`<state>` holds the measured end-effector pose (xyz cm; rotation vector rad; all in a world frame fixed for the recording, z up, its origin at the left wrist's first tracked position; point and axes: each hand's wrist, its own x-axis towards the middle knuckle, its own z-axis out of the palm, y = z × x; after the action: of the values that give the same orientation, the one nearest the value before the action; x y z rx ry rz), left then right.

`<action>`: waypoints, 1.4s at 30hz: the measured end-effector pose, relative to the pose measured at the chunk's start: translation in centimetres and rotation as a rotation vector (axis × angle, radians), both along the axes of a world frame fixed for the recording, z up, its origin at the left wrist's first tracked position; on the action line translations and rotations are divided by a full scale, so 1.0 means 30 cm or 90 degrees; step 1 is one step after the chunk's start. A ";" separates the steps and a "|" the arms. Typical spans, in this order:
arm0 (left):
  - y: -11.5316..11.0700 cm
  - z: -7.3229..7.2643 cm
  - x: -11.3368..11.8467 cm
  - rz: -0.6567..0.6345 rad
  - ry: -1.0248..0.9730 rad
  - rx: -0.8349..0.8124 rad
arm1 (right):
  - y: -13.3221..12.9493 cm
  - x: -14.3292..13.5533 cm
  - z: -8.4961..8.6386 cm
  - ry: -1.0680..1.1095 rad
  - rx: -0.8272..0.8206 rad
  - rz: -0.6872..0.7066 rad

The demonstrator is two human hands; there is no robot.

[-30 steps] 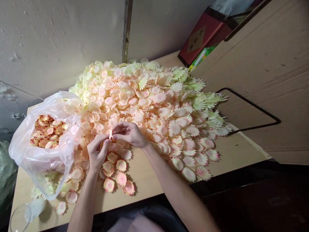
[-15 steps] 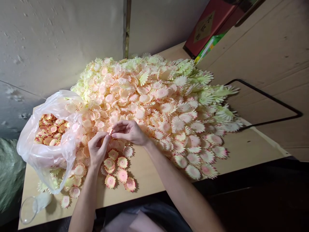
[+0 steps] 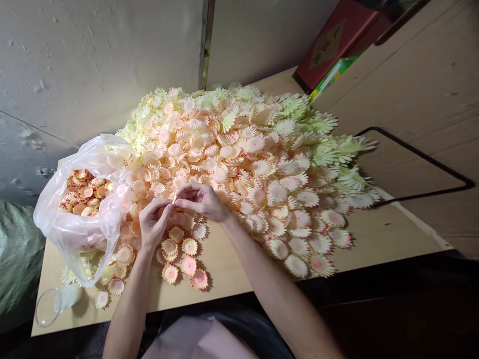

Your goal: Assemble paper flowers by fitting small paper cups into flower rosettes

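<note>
Both hands meet fingertip to fingertip over the front of a big heap of artificial flower petal discs (image 3: 224,149). Thumb and finger of my left hand (image 3: 153,222) pinch the edge of a small pale-pink petal disc (image 3: 174,199), mostly hidden by the fingers. From the other side my right hand (image 3: 204,202) pinches the same disc, its fingers curled. Just below the hands, several pink-centred discs with red-tipped edges (image 3: 187,266) lie loose on the wooden table (image 3: 232,279).
At the left stands an open white plastic bag (image 3: 86,234) holding smaller red-and-yellow flower discs (image 3: 86,192). A clear cup (image 3: 48,307) lies near the front left corner. A red box (image 3: 333,45) sits at the back, and a black metal loop (image 3: 422,149) juts out on the right.
The whole view has shifted slightly, with the bag and heap now a little further right. Both hands keep their pinch together, with only small finger movement.
</note>
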<state>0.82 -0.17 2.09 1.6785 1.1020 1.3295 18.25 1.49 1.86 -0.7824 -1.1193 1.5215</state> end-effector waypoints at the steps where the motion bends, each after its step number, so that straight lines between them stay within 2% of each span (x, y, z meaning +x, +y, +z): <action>1: 0.000 -0.002 -0.001 0.000 -0.004 0.001 | 0.000 0.000 0.001 0.001 0.001 0.001; 16: -0.004 -0.001 -0.014 0.003 0.018 0.004 | -0.006 -0.002 0.004 0.021 -0.009 0.027; 30: -0.008 0.000 -0.015 -0.008 -0.002 -0.008 | -0.007 -0.011 -0.008 0.019 -0.014 0.024; 42: -0.005 -0.006 -0.020 -0.022 -0.052 -0.045 | -0.031 -0.020 0.006 0.022 -0.005 0.065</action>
<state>0.21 -0.34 1.91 1.5714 1.0560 1.3111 17.64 0.58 2.05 -0.7109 -1.1428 1.6187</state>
